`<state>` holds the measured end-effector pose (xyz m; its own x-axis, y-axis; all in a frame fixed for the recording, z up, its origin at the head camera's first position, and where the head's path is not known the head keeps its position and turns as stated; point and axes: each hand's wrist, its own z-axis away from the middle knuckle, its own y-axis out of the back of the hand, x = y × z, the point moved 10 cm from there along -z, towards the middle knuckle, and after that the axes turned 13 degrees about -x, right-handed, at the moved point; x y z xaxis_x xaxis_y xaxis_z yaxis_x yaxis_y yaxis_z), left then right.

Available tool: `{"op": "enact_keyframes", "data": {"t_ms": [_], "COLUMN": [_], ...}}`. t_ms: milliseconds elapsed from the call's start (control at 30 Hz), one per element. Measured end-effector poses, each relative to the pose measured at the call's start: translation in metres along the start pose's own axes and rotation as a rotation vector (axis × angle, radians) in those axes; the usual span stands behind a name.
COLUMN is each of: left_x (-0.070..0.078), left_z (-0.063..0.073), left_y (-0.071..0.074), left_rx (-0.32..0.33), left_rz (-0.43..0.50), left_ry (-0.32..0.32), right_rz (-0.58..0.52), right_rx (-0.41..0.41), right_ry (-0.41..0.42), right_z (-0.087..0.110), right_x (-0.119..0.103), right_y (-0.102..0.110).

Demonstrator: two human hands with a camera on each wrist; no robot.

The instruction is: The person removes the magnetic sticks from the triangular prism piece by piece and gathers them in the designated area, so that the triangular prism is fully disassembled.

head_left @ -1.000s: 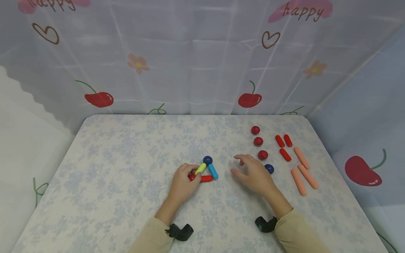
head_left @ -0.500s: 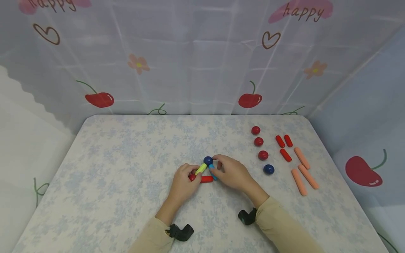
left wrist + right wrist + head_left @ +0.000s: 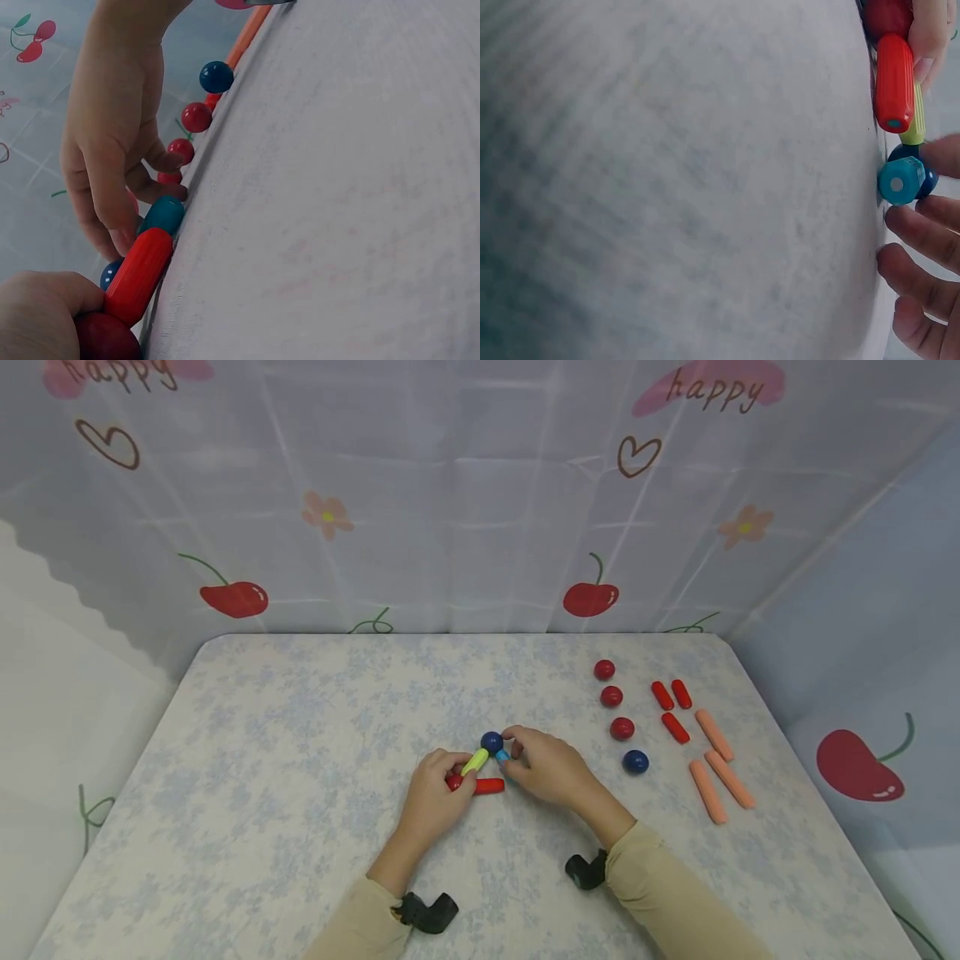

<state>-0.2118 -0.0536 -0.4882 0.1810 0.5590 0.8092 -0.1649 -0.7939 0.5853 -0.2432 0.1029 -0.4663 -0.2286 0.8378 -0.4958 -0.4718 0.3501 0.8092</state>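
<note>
My left hand grips a dark red ball, thumb and fingers around it and against a yellow-green rod. That rod runs from the red ball to a dark blue ball. A ribbed red rod also extends from the red ball, its far end free. My right hand pinches a light blue rod beside the dark blue ball, thumb and index finger on either side. In the head view the hand hides most of this rod. Its end face shows a pale dot in the right wrist view.
Right of my hands lie several loose pieces: red balls, another dark blue ball, short red rods and longer orange rods. The table has a floral cover and meets a printed curtain behind.
My right hand has come left from beside the loose balls to the light blue rod. That rod's near end has swung right, away from the red rod. The left hand has stayed put.
</note>
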Motion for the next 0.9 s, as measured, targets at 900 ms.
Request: {"op": "enact_keyframes", "data": {"t_ms": [900], "left_x": [-0.001], "left_z": [0.0], "left_y": [0.0], "left_rx": [-0.002], "left_rz": [0.01], "left_ry": [0.009], "right_rz": [0.009], "right_rx": [-0.058], "right_ry": [0.195], "right_z": [-0.005], "right_x": [0.01], "right_y": [0.006]}}
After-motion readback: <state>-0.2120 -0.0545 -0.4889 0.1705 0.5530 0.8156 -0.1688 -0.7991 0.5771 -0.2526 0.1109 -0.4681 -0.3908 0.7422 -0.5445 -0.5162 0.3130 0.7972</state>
